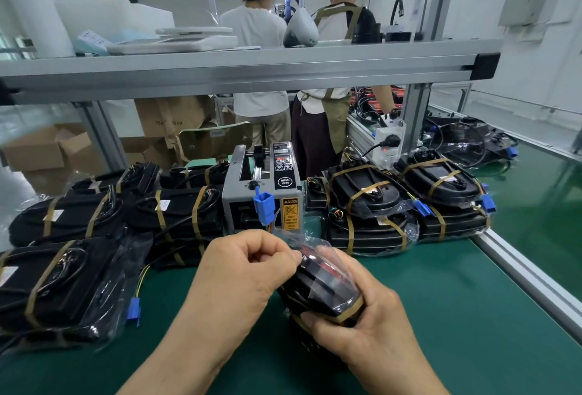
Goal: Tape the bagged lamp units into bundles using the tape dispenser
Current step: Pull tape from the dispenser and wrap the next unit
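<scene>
A bagged black lamp unit (pixel 324 284) with a red lens is held upright-tilted over the green mat, in front of me. My left hand (pixel 242 272) has its fingers curled and pinches the clear bag at the unit's top. My right hand (pixel 365 322) grips the unit from the right and below, thumb pressing a brown tape strip (pixel 348 312) across its lower end. The grey tape dispenser (pixel 263 193) stands just behind, a blue connector (pixel 264 205) hanging in front of its outlet.
Taped bundles of bagged lamps lie left (pixel 176 218) and right (pixel 371 205) of the dispenser, more at the near left (pixel 59 287). An aluminium shelf rail (pixel 252 70) crosses overhead. Two people (pixel 261 35) stand behind the bench. The bench's metal edge (pixel 529 275) runs along the right.
</scene>
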Demonstrator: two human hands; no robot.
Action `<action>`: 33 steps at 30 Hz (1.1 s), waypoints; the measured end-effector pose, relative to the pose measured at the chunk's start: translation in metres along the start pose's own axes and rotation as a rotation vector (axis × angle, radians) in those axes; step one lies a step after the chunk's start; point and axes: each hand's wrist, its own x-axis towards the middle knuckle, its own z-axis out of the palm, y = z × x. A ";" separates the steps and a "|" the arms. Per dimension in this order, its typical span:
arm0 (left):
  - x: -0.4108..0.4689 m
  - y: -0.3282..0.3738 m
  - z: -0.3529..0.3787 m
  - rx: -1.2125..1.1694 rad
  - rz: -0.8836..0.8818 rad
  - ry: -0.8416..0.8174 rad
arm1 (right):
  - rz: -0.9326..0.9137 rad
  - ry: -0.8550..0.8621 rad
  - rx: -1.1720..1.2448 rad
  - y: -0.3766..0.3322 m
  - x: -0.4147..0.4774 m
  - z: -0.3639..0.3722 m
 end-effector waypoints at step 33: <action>-0.006 -0.024 0.030 -0.274 -0.027 0.216 | -0.104 0.026 -0.038 -0.003 -0.002 0.005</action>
